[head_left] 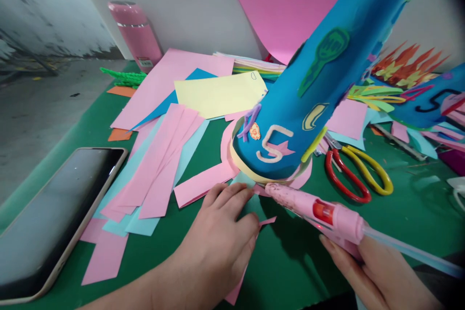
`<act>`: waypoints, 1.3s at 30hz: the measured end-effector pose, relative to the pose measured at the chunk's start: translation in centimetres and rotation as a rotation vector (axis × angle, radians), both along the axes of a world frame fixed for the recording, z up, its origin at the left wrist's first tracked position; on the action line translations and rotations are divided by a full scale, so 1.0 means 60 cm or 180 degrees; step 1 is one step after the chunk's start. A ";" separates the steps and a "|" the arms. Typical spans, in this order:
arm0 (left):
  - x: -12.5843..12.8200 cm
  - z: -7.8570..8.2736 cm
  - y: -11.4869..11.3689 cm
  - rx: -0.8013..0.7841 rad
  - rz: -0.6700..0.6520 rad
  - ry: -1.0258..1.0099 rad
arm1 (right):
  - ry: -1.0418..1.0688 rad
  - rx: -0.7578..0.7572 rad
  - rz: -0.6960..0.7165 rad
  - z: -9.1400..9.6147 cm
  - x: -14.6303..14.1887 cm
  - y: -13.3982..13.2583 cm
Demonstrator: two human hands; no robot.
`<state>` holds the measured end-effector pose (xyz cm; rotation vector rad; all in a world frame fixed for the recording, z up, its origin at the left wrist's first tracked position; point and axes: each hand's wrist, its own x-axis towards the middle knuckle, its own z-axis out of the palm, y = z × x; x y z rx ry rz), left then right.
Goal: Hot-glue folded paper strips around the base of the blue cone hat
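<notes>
In my right hand (pixel 378 271) is a pink hot glue gun (pixel 308 203) with a clear glue stick (pixel 414 247) out of its back. Its nozzle touches or nearly touches the lower rim of a blue paper cone (pixel 283 121). The tilted cone carries a white "5", a pink star and a green spoon shape; a cream and pink paper band (pixel 250 172) circles its base. My left hand (pixel 225 237) is closed at the front of this band, fingertips on a light-blue paper strip (pixel 242 179). A pink paper strip (pixel 238 290) runs beneath my palm, partly hidden.
Red-and-yellow scissors (pixel 348 174) lie right of the cone. Pink strips (pixel 160 169) and a cream sheet (pixel 221 94) spread to its left. A phone (pixel 58 218) lies at left, with a pink bottle (pixel 136 34) behind. Another decorated blue cone (pixel 428 101) is at right.
</notes>
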<state>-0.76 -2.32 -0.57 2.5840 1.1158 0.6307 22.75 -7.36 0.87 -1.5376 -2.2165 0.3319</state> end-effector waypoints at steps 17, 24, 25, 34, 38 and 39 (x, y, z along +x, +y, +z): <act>0.004 -0.003 -0.001 -0.0007 0.0096 -0.0067 | -0.0202 0.0069 -0.0246 -0.015 0.023 -0.013; 0.001 -0.004 -0.002 -0.0028 0.0065 -0.0047 | 0.0064 0.0325 -0.0499 -0.007 0.012 -0.002; 0.001 -0.004 -0.002 -0.0014 0.0061 -0.0039 | 0.0042 0.0326 -0.0496 -0.008 0.014 -0.003; -0.001 0.003 0.000 -0.0053 0.0045 0.0101 | -0.0364 0.0086 -0.0456 -0.032 0.051 -0.025; 0.000 0.004 0.000 -0.0046 0.0039 0.0096 | -0.0426 -0.0121 -0.0343 -0.028 0.050 -0.022; 0.001 0.004 0.000 -0.0044 0.0041 0.0092 | -0.0423 -0.0146 -0.0297 -0.026 0.049 -0.022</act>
